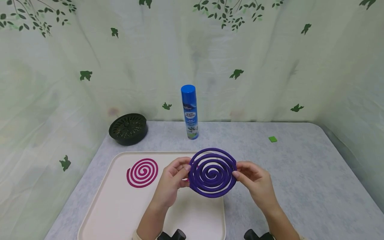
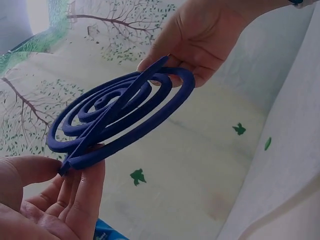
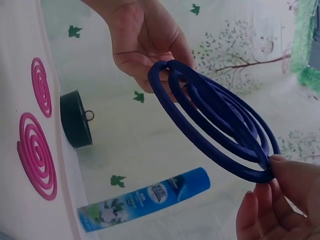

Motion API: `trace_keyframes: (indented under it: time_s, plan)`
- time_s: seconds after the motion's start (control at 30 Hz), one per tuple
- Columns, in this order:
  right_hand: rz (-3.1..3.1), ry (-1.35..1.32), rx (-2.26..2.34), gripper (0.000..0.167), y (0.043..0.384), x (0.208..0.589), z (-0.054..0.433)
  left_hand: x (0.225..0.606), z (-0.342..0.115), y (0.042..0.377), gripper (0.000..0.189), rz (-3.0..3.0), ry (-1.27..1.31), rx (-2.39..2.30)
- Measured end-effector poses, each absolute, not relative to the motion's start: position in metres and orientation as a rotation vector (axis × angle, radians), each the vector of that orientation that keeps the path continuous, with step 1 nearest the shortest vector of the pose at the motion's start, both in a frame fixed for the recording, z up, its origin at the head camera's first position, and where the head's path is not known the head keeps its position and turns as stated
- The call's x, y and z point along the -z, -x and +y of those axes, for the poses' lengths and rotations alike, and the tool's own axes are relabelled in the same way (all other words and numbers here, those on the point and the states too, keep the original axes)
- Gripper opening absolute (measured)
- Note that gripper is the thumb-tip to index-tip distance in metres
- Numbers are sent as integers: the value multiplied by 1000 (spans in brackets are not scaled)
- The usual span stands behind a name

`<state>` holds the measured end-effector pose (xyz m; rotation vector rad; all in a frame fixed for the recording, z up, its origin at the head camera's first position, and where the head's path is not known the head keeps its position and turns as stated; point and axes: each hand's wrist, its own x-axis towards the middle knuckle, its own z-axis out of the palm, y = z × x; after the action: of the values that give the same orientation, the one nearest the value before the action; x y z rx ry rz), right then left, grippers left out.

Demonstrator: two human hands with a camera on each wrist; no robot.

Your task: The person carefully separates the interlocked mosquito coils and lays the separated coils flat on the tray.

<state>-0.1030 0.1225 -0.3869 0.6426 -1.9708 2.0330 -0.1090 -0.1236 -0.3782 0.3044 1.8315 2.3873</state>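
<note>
A dark purple mosquito coil (image 1: 212, 174) is held up over the right part of the tray, its flat spiral facing the head camera. My left hand (image 1: 171, 181) pinches its left edge between thumb and fingers. At the opposite edge, my right hand (image 1: 257, 183) pinches it the same way. Seen from the side in the left wrist view, the purple coil (image 2: 135, 125) has a straight strip crossing its rings, which stand slightly apart. Two pink mosquito coils lie on the tray; one (image 1: 142, 172) shows fully in the head view, while the other (image 3: 37, 155) is mostly behind my left hand there.
The cream tray (image 1: 120, 206) lies on the grey table (image 1: 300, 186). Behind it stand a round black holder with a slotted lid (image 1: 128, 129) and a blue spray can (image 1: 190, 113). A small green square (image 1: 272, 139) lies at the back right. Leaf-printed curtains (image 1: 270, 66) surround the table.
</note>
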Motion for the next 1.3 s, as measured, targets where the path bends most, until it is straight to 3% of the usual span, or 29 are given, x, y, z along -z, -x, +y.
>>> trace_keyframes:
  time_s: [0.8,1.3]
  plan:
    - [-2084,-648,-1880,14,105,385,128,380,-126,111,26,1959,-367,-2350]
    - [-2136,-812,-1518,32,105,386,129,379,-127,110,29,1940,-314,-2356]
